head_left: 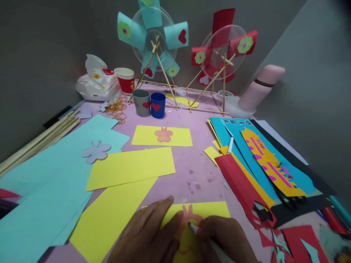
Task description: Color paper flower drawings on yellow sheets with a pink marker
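Landmark: the yellow rectangular paper card (214,209) nearest the person.

Step, as judged: a pink-red butterfly drawing (188,212) on this card is being coloured in; yellow shows inside its outline. Recommended practice: trace the inner edge lightly, fill inward with short, even strokes, keep the left hand pressing the card so it cannot turn, and keep skin off fresh ink.

Hands: the left hand (148,233) lies palm down over the landmark's left part, fingers extended and close together, no held object seen. The right hand (226,233), over its right part, pinches a slim white marker with a red tip (195,229); the tip is at the drawing, firm contact unconfirmed.

Position: the drawing lies between the left fingertips and the right hand, its lower part partly covered. Beyond the landmark, well apart, lies another yellow card (142,136) bearing a filled butterfly, a usable colour reference.
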`<state>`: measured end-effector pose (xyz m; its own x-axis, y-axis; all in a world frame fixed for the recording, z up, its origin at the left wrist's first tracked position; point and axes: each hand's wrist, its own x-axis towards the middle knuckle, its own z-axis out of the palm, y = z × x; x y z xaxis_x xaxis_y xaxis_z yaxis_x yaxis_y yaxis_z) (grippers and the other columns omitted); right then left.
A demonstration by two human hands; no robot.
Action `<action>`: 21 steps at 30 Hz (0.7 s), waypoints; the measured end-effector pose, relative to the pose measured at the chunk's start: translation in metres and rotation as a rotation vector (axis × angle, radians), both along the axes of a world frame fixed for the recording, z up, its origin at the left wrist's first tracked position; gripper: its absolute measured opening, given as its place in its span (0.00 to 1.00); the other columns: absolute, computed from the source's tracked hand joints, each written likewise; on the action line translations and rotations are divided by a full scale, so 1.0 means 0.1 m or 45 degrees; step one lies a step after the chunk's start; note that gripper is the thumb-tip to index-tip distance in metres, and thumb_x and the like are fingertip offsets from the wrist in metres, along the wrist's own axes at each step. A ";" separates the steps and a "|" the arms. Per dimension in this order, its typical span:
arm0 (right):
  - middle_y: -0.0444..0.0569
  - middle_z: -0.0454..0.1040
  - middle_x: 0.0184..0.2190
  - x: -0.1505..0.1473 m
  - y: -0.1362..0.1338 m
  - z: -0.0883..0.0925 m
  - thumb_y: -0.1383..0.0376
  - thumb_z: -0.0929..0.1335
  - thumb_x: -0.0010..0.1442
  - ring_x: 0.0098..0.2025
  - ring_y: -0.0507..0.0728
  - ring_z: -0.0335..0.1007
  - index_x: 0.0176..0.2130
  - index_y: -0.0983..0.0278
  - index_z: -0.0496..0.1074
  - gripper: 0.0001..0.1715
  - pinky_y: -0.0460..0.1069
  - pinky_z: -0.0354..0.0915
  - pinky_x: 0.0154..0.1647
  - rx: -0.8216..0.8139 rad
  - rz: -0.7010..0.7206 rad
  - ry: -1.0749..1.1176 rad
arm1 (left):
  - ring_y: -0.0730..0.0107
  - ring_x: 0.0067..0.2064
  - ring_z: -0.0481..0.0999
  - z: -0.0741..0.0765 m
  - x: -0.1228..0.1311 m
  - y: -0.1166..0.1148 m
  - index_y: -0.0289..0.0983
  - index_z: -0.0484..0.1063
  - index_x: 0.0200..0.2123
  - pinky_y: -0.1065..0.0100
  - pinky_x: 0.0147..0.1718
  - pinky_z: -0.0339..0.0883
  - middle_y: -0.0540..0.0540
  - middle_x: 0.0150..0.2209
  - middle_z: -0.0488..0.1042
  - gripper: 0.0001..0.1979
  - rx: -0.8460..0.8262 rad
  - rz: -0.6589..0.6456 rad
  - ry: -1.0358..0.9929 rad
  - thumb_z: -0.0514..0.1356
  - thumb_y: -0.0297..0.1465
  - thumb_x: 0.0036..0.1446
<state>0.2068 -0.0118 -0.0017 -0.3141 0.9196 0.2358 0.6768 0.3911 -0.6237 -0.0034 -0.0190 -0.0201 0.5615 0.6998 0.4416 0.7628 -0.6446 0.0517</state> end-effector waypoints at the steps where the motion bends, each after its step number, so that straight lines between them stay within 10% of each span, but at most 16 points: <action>1: 0.41 0.74 0.14 0.00 0.00 0.01 0.65 0.62 0.47 0.15 0.50 0.71 0.19 0.60 0.71 0.12 0.40 0.60 0.16 -0.014 0.008 0.004 | 0.65 0.49 0.73 0.00 0.00 0.00 0.44 0.65 0.55 0.67 0.44 0.69 0.46 0.53 0.70 0.18 0.001 0.007 0.000 0.50 0.41 0.64; 21: 0.38 0.68 0.11 -0.03 -0.04 0.10 0.69 0.62 0.50 0.12 0.48 0.66 0.19 0.61 0.64 0.10 0.40 0.57 0.15 0.150 -0.107 0.018 | 0.64 0.50 0.72 -0.02 -0.02 -0.02 0.45 0.65 0.55 0.67 0.46 0.69 0.46 0.54 0.69 0.19 -0.004 0.004 0.025 0.52 0.40 0.63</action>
